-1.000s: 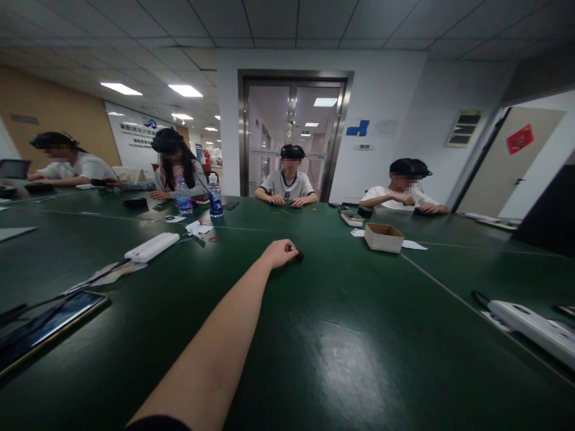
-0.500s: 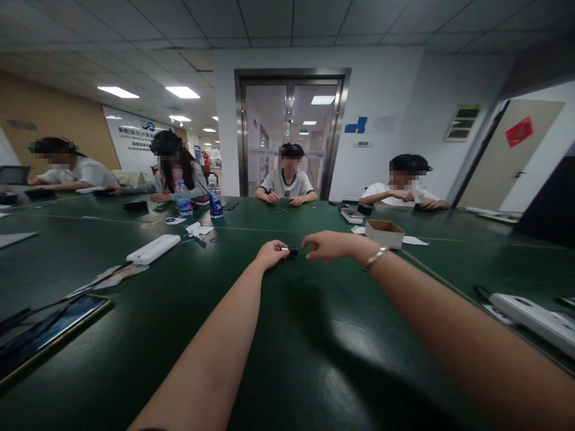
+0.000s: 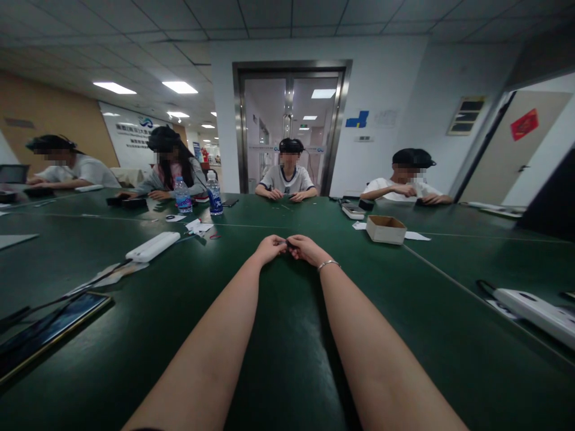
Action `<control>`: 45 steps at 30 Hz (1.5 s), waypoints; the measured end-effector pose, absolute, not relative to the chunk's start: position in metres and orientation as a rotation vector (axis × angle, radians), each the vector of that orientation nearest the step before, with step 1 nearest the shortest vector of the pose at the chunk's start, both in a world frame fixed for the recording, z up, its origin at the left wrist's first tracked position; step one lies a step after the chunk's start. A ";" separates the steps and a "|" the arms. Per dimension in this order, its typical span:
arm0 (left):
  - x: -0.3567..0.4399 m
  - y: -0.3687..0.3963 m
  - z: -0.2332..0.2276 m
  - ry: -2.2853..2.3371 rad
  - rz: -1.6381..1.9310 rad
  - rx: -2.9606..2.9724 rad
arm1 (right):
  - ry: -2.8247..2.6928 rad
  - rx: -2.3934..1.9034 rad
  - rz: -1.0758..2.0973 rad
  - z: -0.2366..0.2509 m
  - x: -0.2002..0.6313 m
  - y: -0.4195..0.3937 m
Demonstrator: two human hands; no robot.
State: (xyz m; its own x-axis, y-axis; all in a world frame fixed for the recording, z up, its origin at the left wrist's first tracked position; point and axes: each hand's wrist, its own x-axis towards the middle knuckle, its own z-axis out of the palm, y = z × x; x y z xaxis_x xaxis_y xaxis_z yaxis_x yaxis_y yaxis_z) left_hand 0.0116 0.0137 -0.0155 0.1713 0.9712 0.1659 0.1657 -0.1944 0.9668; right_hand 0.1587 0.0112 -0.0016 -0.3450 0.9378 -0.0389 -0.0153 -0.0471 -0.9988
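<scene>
Just above the green table (image 3: 287, 323), my two hands meet in front of me. My left hand (image 3: 270, 248) is closed on one end of a small dark object (image 3: 290, 244). The fingers of my right hand (image 3: 308, 248) are closed around the object's other end, and a metal bracelet sits at that wrist. Most of the object is hidden by the fingers, so its kind is not clear; a thin light-coloured part shows near the left fingertips.
An open cardboard box (image 3: 385, 232) stands to the right. White power strips (image 3: 155, 246) lie on both sides, with a phone (image 3: 54, 329) at the near left. Two bottles (image 3: 214, 194) stand farther back. Several people (image 3: 287, 173) sit along the table's far side.
My right hand has come down and left from above the table and closed on the small dark object. My left hand keeps its hold, with the object lifted slightly.
</scene>
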 end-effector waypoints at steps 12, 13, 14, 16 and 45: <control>0.003 0.008 -0.008 1.106 1.105 1.466 | -1.279 -0.853 1.603 0.000 0.170 0.001; 0.003 0.008 -0.008 1.107 1.104 1.467 | -1.264 -0.837 1.616 0.000 0.170 0.001; 0.003 0.008 -0.009 1.109 1.103 1.469 | -1.242 -0.822 1.629 0.000 0.171 0.001; 0.004 0.009 -0.009 1.118 1.102 1.480 | -1.197 -0.797 1.650 0.000 0.171 0.001; 0.005 0.006 -0.010 1.168 1.098 1.506 | -1.157 -0.765 1.655 -0.001 0.177 0.000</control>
State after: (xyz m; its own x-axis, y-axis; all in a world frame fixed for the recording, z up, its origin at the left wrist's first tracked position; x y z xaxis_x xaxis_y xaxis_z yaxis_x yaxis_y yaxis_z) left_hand 0.0053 0.0063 -0.0098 0.1565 0.9811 0.1137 0.1735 -0.1406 0.9747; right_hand 0.1767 -0.0005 -0.0015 -0.3603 0.9325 0.0238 -0.3423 -0.1084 -0.9333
